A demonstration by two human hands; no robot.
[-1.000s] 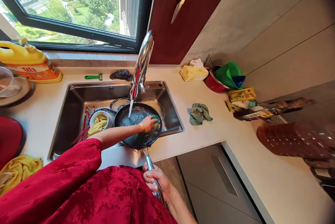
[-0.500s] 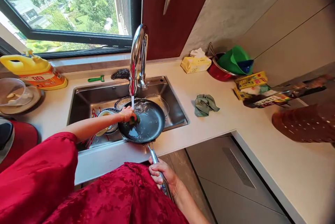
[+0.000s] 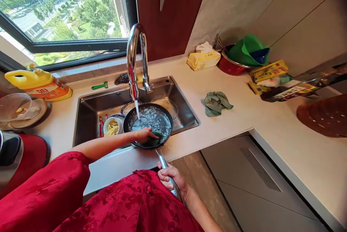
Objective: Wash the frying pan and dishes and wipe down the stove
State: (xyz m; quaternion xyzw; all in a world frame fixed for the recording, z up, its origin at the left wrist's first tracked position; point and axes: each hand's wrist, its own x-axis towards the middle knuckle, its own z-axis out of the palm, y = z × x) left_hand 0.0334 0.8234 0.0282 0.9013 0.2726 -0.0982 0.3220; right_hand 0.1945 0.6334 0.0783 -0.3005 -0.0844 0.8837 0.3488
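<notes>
One pan (image 3: 155, 120) over the sink's (image 3: 187, 116) front edge! Left hand (image 3: 144, 135), fingers clutching a scrubber (image 3: 157, 137) inside; right hand (image 3: 174, 178), fingers wrapping the handle (image 3: 163, 160). Tap (image 3: 132, 58) pours overhead, bowl (image 3: 105, 127) crowds the left; right, bench (image 3: 217, 129) room runs to the cloth (image 3: 216, 104).

Pan (image 3: 170, 125) black, handle (image 3: 168, 172) silver, scrubber (image 3: 157, 136) dark green. Top (image 3: 116, 203) deep red, darker tone-on-tone blotchy pattern. Tap (image 3: 132, 54) chrome silver. Bowl (image 3: 108, 119) white. Plate (image 3: 124, 108): dark-blue-and-white patterned rim. Chopsticks (image 3: 100, 126) red. Cloth (image 3: 217, 103) grey-green. Tissue pack (image 3: 203, 60) yellow. Pot (image 3: 230, 67) red, basin (image 3: 245, 51) green. Jug (image 3: 35, 80) yellow, label (image 3: 47, 91) orange. Peeler (image 3: 99, 85) green. Counter (image 3: 230, 123) off-white.
</notes>
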